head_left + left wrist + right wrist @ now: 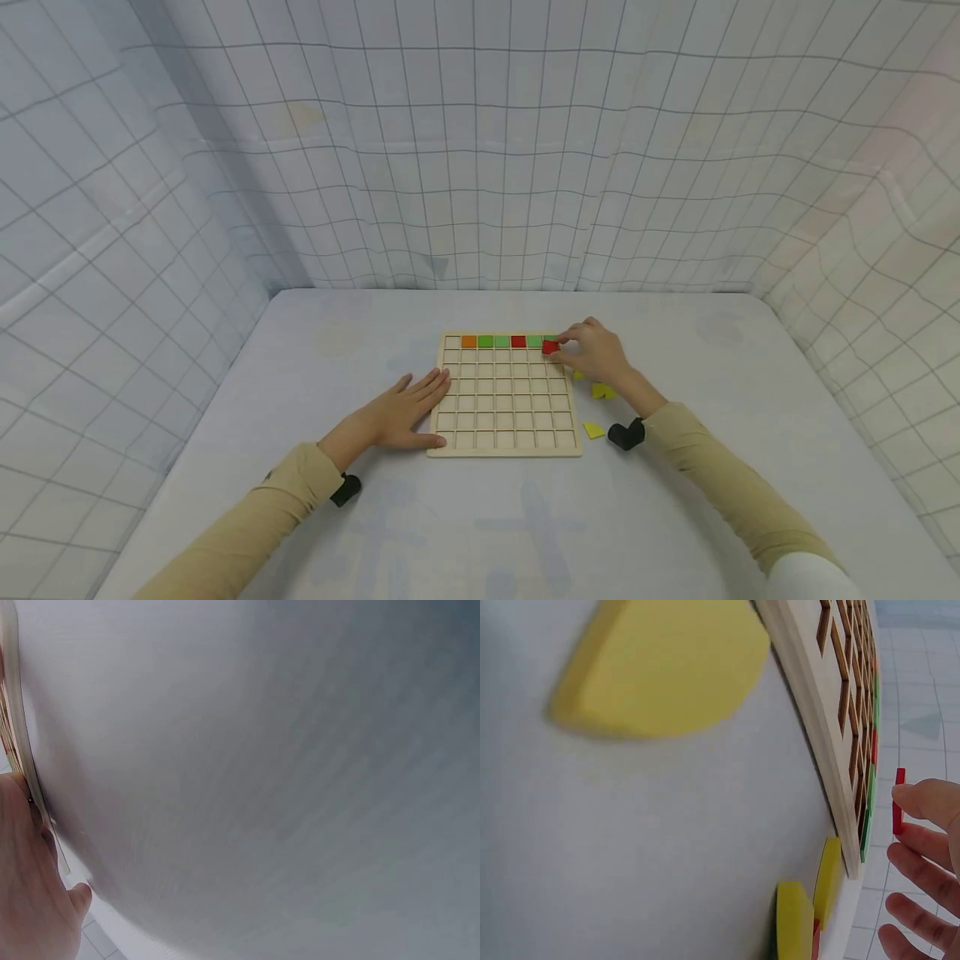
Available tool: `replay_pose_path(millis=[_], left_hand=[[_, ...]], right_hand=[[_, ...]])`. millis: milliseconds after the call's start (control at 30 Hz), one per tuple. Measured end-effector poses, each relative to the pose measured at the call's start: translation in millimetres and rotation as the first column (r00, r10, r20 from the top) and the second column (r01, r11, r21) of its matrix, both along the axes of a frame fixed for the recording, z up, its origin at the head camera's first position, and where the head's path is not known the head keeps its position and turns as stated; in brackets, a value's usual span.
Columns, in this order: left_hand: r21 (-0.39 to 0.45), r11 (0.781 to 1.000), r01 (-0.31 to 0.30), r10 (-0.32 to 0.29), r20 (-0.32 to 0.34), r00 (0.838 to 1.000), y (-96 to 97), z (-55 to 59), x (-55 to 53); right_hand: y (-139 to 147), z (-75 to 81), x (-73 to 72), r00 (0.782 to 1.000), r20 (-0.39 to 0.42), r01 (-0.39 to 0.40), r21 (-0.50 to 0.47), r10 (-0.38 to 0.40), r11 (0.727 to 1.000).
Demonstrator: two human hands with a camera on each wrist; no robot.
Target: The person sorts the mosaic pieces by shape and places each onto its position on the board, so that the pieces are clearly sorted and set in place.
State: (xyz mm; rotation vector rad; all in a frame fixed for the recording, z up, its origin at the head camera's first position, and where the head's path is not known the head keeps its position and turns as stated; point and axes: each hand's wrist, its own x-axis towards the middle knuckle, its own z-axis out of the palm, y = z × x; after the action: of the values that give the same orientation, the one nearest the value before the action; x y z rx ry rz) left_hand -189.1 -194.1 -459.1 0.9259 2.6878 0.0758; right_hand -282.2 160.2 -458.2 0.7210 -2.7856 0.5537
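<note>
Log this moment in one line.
left hand: rests on left edge of pale square wooden grid board | right hand: pinches red square tile | flat yellow pieces: beside board

Surface (pixel 750 400): one, broad, pale white-grey, narrowing toward the back in the head view; faint blue-grey streaks (pixel 543 533) near the front, a dull yellowish patch (pixel 340 339) toward the rear left.

Back wall (pixel 487 192): white sheeting, dark grid lines, rippled; pale yellowish patch (pixel 303 117) at upper left, small grey triangular mark (pixel 438 267) near the base.

Left wall (pixel 67 208): same gridded sheeting, cool bluish cast, pale diagonal crease.

Right wall (pixel 877 217): same sheeting, warmer tone, pinkish toward the top, lines wavy.

Light: soft, diffuse; shadows on the surface faint, edges blurred.
</note>
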Motion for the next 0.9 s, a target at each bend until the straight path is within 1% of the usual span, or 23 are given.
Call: replay_pose_path(millis=[267, 367, 633, 733, 800, 900], left_hand=[[-0.009, 1.000, -0.019, 0.019, -0.002, 1.000, -1.3, -2.6, -0.5], [-0.012, 1.000, -0.016, 0.016, 0.000, 1.000, -1.6, -2.7, -0.3], [-0.019, 1.000, -0.019, 0.019, -0.001, 1.000, -1.1, -2.6, -0.5], [-0.023, 0.999, -0.022, 0.022, 0.005, 1.000, -0.4, -2.9, -0.3], [-0.001, 1.000, -0.021, 0.021, 0.011, 1.000, -0.5, -2.9, -0.1], [-0.005, 1.000, -0.022, 0.022, 0.015, 1.000, -0.3, -2.9, -0.1]], right_hand=[[-26.6, 5.5, -2.6, 0.999, 0.037, -0.024, 0.000, 0.024, 1.000], [-36.1, 6.4, -4.4, 0.998, 0.047, -0.043, 0.005, 0.043, 0.999], [-59.8, 7.3, -8.8, 0.995, 0.017, -0.099, 0.006, 0.099, 0.995], [-68.0, 6.8, -9.7, 0.993, 0.032, -0.115, -0.002, 0.115, 0.993], [-73.4, 6.6, -9.8, 0.991, 0.046, -0.127, -0.009, 0.128, 0.992], [-81.5, 6.6, -10.1, 0.988, 0.065, -0.137, -0.011, 0.137, 0.991]])
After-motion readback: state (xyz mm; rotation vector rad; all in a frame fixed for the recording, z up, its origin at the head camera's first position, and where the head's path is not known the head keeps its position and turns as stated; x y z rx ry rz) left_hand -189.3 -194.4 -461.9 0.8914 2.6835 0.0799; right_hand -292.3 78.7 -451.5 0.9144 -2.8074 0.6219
